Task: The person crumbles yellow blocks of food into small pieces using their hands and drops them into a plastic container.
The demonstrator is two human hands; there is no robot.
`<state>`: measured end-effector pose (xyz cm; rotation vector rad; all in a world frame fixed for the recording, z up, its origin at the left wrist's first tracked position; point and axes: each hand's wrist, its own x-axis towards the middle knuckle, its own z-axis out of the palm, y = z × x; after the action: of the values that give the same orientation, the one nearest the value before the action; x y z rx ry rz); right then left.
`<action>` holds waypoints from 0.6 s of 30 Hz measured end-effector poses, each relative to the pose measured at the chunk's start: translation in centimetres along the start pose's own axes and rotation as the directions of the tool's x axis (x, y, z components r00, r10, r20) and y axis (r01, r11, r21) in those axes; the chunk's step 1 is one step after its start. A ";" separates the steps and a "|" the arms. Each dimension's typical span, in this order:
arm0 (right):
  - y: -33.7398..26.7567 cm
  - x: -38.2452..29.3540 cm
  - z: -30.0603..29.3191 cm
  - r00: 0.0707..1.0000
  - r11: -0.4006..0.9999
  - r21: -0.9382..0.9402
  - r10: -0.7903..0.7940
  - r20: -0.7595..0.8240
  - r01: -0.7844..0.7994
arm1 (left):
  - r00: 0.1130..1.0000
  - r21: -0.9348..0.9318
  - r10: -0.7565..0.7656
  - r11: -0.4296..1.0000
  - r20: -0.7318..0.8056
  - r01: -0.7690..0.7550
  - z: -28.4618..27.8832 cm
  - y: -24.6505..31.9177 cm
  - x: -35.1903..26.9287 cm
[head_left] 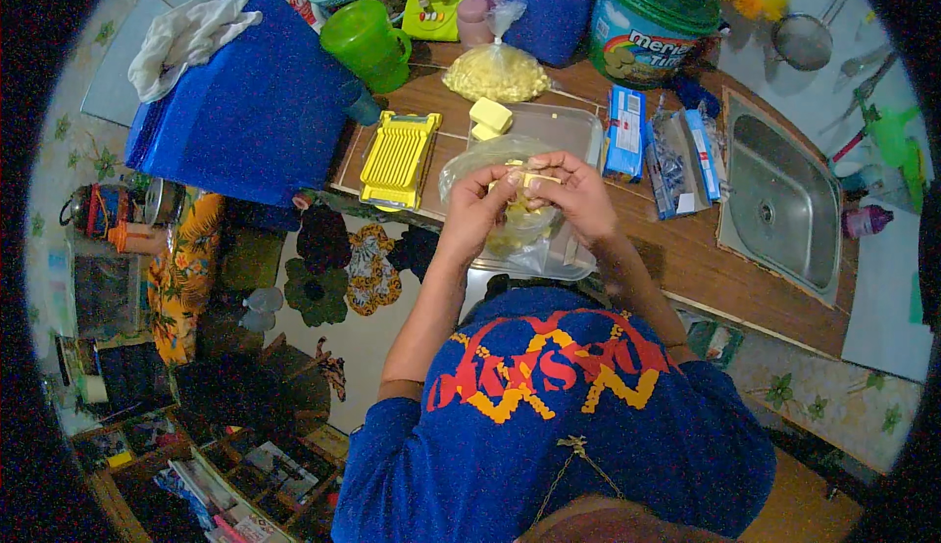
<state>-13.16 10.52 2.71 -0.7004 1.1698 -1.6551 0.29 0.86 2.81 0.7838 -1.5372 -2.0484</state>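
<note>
My left hand (478, 201) and my right hand (577, 194) meet over an open clear plastic bag (496, 149). Between their fingertips is a pale yellow piece (542, 180), probably cheese; fingers partly cover it. More yellow bits show inside the bag beneath. The bag rests on a clear plastic tray (588, 122). Two pale yellow blocks (491, 117) lie stacked at the tray's far left corner. Left of the tray is a yellow wire slicer (399, 159). Behind it all stands a knotted plastic bag of small yellow pieces (496, 72).
Blue cardboard boxes (625, 131) lie right of the tray, one torn open (680, 164). Beyond them is a steel sink (783, 197). A green pitcher (367, 43), a blue jug (548, 10) and a lidded bucket (654, 28) line the back. A large blue container (242, 102) stands left.
</note>
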 end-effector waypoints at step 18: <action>0.0 0.1 -0.4 0.999 0.999 0.000 0.034 -0.037 -0.034 | 0.990 -0.016 -0.015 1.000 -0.138 0.013 0.3 -0.1 0.5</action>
<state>-13.55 10.62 2.49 -0.6493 1.2018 -1.6456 -0.27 0.79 2.72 0.9125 -1.4432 -1.9688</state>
